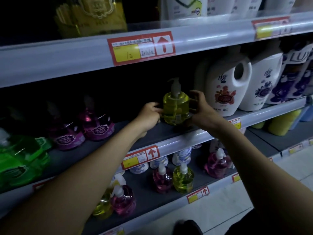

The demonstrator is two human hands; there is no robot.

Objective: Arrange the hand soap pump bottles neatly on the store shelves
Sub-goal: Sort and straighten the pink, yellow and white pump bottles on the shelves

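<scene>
A yellow pump bottle (176,107) stands upright on the dark middle shelf (118,133), just left of the white jugs. My left hand (149,114) grips its left side and my right hand (201,109) grips its right side. To the left on the same shelf stand two purple pump bottles (97,123) and green ones (22,156). The lower shelf (145,185) carries pink bottles (162,180), a yellow bottle (183,179) and another pink one (217,164).
Large white detergent jugs (225,89) and purple refill packs (294,72) fill the right of the middle shelf. Shelf rails carry red price tags (141,47). Yellow bottles (91,14) sit on the top shelf. White tiled floor (228,200) lies below.
</scene>
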